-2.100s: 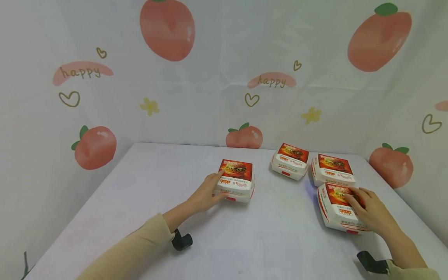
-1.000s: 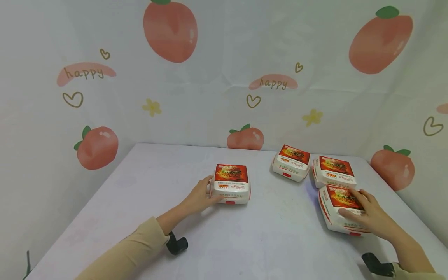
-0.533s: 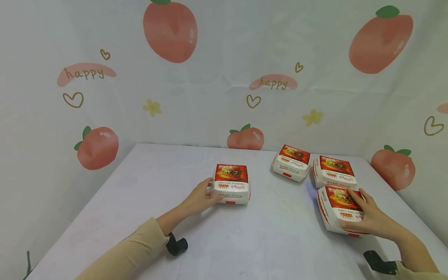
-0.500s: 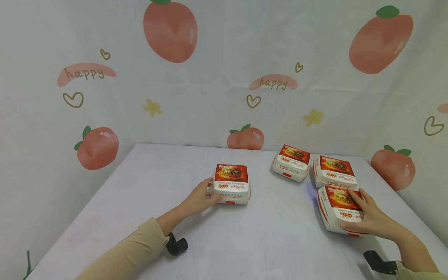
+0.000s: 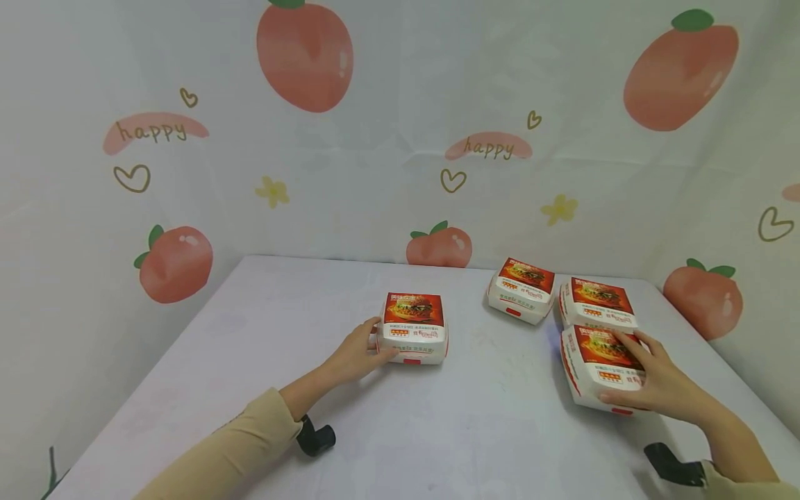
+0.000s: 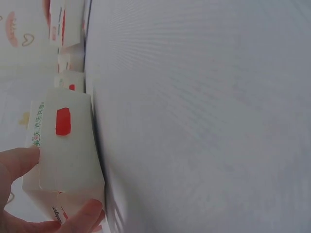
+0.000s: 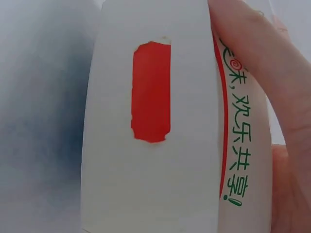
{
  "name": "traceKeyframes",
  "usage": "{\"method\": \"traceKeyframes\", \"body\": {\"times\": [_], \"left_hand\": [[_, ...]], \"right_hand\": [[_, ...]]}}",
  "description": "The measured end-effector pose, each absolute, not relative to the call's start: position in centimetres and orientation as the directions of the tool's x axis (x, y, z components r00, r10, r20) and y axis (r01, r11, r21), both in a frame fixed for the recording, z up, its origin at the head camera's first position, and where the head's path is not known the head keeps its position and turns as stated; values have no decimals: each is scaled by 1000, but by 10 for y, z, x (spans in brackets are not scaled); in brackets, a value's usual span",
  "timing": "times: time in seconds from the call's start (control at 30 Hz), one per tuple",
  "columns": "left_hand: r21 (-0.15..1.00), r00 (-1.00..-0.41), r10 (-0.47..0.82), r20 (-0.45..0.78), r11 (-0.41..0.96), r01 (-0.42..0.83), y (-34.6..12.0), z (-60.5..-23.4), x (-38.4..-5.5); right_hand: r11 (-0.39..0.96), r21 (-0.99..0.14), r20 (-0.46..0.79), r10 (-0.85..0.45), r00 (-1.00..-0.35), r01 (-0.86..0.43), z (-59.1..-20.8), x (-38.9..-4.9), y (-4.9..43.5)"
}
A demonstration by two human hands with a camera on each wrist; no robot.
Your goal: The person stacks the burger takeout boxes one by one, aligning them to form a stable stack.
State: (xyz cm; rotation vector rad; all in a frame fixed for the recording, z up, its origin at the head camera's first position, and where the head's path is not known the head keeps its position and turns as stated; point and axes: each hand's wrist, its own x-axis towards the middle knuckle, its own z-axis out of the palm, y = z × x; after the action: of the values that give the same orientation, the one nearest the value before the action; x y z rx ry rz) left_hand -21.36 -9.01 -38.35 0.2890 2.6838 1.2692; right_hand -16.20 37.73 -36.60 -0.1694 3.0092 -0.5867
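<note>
On the white table, my left hand [image 5: 353,353] holds a burger box [image 5: 412,332] by its left front corner. In the left wrist view its thumb lies on the front of the box [image 6: 68,145] and the other fingers on the side. My right hand [image 5: 664,380] grips another burger box [image 5: 603,371], thumb at the front, fingers over the printed lid. Close up in the right wrist view, the same box [image 7: 150,184] shows a red tab and green lettering. Whether it touches the table I cannot tell.
Directly behind the right-hand box sits a burger box [image 5: 598,298], partly hidden by it. Another burger box [image 5: 521,288] stands slightly askew to its left. A printed cloth [image 5: 350,180] hangs along the table's back edge. Black wrist mounts [image 5: 316,437] project beside both wrists.
The left box has turned straighter and shifted slightly left, then stayed still. The right hand has adjusted its hold; over the last half second its box has moved slightly left and back.
</note>
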Motion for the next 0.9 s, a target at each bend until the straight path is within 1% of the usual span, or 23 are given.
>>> {"method": "traceKeyframes", "body": {"times": [0.27, 0.57, 0.9], "left_hand": [[782, -968, 243, -60, 614, 106, -91, -384, -213], [804, -965, 253, -62, 586, 102, -91, -384, -213], [800, -966, 249, -61, 591, 102, -92, -386, -213]], "right_hand": [[919, -378, -16, -129, -992, -114, -355, -163, 366], [910, -378, 29, -172, -985, -170, -342, -167, 347], [902, -367, 78, -212, -974, -225, -326, -175, 322]]}}
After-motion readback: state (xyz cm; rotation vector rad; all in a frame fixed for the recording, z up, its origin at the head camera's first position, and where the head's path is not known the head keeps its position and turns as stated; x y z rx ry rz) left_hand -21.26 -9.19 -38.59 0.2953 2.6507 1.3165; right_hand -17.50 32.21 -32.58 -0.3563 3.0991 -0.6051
